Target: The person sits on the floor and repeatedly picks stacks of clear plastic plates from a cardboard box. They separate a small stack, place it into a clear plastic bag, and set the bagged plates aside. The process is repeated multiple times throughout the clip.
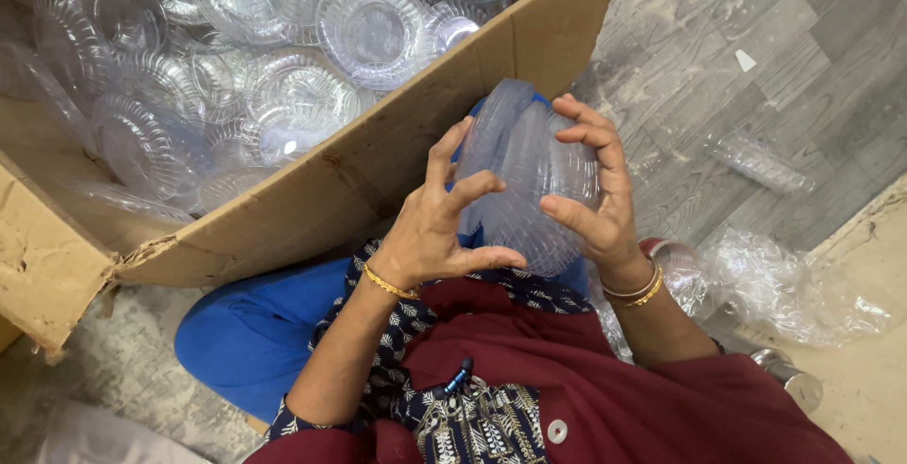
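**Stack of clear bowls held in both hands over the lap**

While the cardboard box (378, 157) beside the knee sits full of loose clear plastic bowls (283, 95), the left hand (435, 228) and right hand (590, 195) are both clamped on a nested stack of clear bowls (524, 171), fingers curled round its ribbed sides, held on edge above the blue trouser leg (255, 332). Looks like mid-stacking or squaring up the stack. Next move likely needs an even squeeze: thin plastic, slips and buckles easily. Crumpled plastic wrap (794, 284) lies on the floor to the right.
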`<state>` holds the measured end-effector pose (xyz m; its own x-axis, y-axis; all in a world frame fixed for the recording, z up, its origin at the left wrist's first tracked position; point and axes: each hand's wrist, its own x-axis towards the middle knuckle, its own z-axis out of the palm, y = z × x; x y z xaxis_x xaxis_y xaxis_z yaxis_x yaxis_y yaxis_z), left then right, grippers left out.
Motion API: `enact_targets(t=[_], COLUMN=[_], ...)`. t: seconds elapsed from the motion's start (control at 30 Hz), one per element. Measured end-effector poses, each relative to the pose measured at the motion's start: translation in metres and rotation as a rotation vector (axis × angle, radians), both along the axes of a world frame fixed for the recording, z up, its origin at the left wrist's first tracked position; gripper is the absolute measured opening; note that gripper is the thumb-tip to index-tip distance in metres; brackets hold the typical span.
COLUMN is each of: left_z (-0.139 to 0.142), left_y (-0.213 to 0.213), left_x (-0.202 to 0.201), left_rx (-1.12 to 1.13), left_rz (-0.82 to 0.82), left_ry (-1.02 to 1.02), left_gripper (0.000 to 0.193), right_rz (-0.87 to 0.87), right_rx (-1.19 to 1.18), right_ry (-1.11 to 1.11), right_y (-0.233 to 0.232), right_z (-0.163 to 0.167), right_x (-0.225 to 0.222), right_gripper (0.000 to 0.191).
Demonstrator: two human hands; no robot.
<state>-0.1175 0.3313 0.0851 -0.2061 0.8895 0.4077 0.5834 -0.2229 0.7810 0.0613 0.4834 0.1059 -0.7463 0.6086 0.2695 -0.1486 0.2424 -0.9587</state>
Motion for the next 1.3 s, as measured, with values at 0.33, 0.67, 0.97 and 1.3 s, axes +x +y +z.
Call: enact_targets(t=[0.33,0.67,0.97,1.3], left_z=[0.018,0.024,0.016,0.014], left_y=[-0.007,0.000,-0.003,-0.003], left_x=[-0.001,0.010,0.008,0.006], left_rx=[-0.065,-0.057,-0.037,-0.025], left_rz=[-0.067,0.035,0.023,0.021], left_ry=[-0.043,0.071,0.041,0.046], left_gripper=[0.050,0.084,0.087,0.086], right_rz=[-0.056,-0.035,-0.022,-0.020], right_rx=[0.044,0.118,0.091,0.087], right_ry=[-0.026,0.004,0.036,0.043], right_y=[-0.006,-0.016,-0.014,-0.013], right_z=[0.003,-0.010,-0.015,-0.014], right_x=[-0.006,-0.011,-0.004,0.001], right_gripper=[0.058,0.080,0.080,0.077])
